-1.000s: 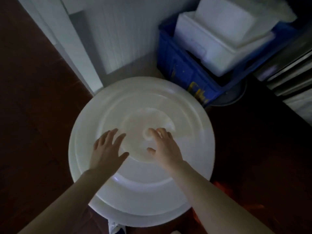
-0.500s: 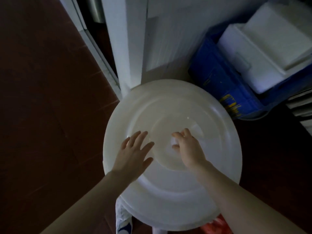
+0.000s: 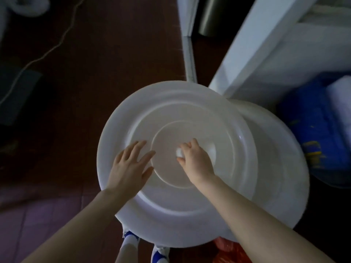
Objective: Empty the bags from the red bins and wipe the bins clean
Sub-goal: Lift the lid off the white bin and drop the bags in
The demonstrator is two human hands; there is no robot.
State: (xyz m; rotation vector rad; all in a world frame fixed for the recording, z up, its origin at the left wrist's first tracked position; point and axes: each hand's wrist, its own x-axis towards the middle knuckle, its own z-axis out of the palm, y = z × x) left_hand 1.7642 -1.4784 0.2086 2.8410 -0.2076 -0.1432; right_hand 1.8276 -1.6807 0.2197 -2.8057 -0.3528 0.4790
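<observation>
Atop round white lid (image 3: 190, 205), askew over barrel (image 3: 281, 158): right hand (image 3: 195, 158) with grip curled round centre knob (image 3: 179, 152); left hand (image 3: 129, 168) flat, grip open.

No text can be read. The yellow print (image 3: 311, 151) on the blue crate (image 3: 303, 118), well to the right of the right hand (image 3: 196, 161), is too blurred.

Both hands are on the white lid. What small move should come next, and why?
Probably lift the lid clear to the left and set it down. The right hand grips its centre knob, the left hand lies flat on it, and the lid sits off-centre, so the container rim shows on the right.
</observation>
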